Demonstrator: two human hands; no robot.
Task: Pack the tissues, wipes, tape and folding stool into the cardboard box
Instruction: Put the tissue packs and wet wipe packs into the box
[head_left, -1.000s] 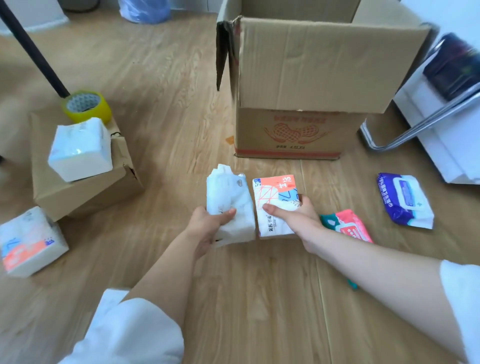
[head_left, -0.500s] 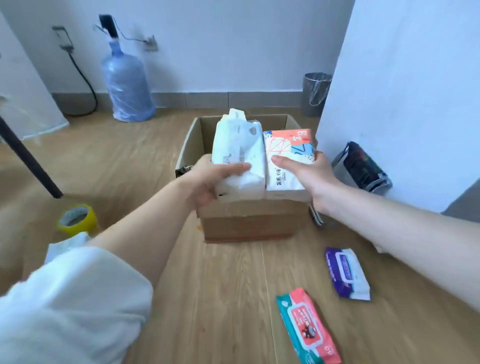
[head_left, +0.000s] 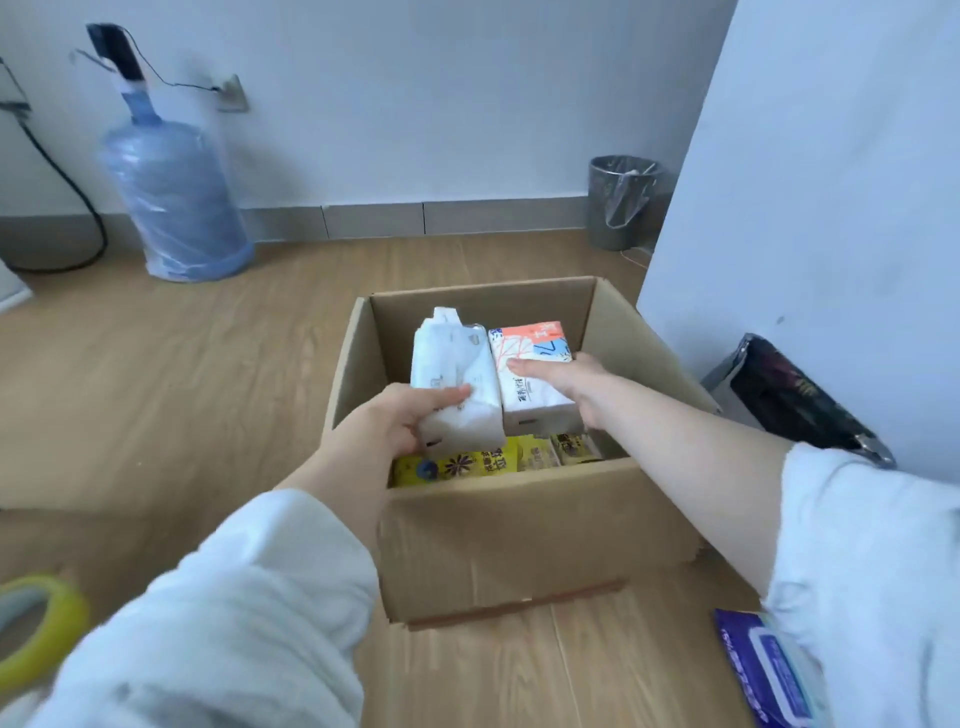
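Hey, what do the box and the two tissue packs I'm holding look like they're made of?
Box: brown corrugated cardboard, matte, with creased walls. White tissue pack and orange-patterned tissue pack: likely thin, slightly glossy plastic film, wrinkled at the ends.

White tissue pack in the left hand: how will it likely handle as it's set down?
Probably soft: the white pack dents under the left hand. Likely light, since a one-handed end grip carries it. Its crumpled top suggests floppy wrap that may sag rather than stand firm.

Two bare forearms, loose white sleeves, left sleeve (head_left: 223, 623) soft and creased, ending at mid-forearm, right sleeve (head_left: 872, 571) wide at its hem, hands free of rings, watches or gloves
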